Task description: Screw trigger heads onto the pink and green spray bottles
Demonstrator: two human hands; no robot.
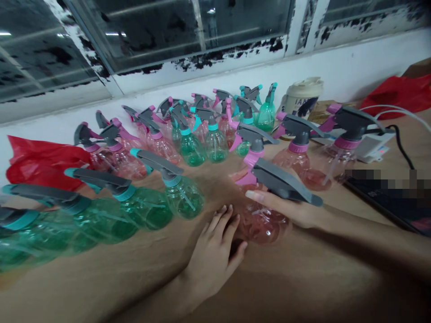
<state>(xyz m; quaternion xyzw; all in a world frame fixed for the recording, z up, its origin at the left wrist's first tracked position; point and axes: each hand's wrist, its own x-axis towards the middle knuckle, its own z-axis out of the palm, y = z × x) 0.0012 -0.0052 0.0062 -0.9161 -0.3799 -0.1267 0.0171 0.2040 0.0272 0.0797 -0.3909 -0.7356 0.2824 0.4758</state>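
My right hand [292, 207] is closed around a pink spray bottle [264, 226] with a grey trigger head and pink collar, its fingers just below the collar and partly hidden behind it. The bottle stands upright or nearly so. Beside it, my left hand [215, 253] rests palm down on the wooden table [151, 278], fingers stretched out and holding nothing. A green spray bottle [185, 197] with a turquoise collar stands to the left of that hand, at the end of a row of green ones. Behind my right hand are another pink spray bottle [296, 157] and a clear-pink spray bottle [340, 154].
Several pink and green spray bottles [215, 143] crowd the back near the wall. Red plastic bags lie left [43, 166] and far right [400, 96]. A pale tub [303, 96], a white power strip [373, 146] with cables and a dark phone-like device [387, 202] are at right.
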